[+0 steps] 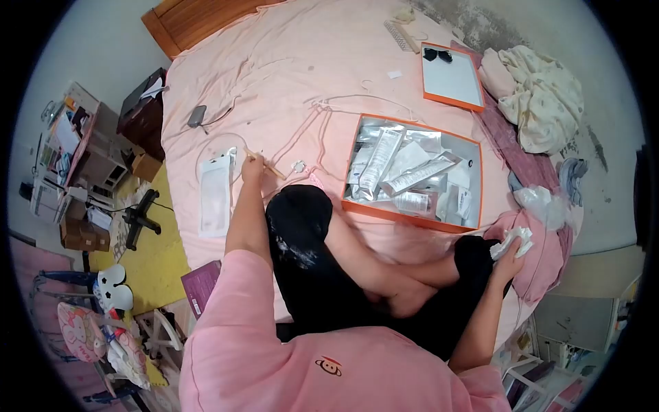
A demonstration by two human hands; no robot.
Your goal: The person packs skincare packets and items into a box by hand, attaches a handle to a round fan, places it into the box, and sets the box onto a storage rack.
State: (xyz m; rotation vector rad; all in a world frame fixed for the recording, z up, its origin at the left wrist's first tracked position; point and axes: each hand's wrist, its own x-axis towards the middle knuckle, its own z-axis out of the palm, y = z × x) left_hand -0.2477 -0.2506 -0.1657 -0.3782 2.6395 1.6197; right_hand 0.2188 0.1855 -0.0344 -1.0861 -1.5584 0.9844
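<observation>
My left hand (252, 167) is closed on a circular knitting needle (276, 172), its light wooden tips joined by a thin looped cord. Just left of that hand lies a long clear plastic pouch (215, 196) with a white edge. A small white ring-shaped piece (298, 166) rests on the bed to its right. Over by my knee, my right hand (509, 261) grips a crumpled white tissue (513, 242). Between my hands, beyond my crossed legs, stands an orange-rimmed box (420, 221) filled with silver and clear packets (382, 161).
A pink-sheeted bed (274, 82) surrounds my legs. An orange-edged lid (452, 79) with dark sunglasses (437, 55) lies at the back right, beside a bundled blanket (539, 96). Clothes hangers (319, 106) lie beyond the box. A purple box (200, 288) sits at the left edge.
</observation>
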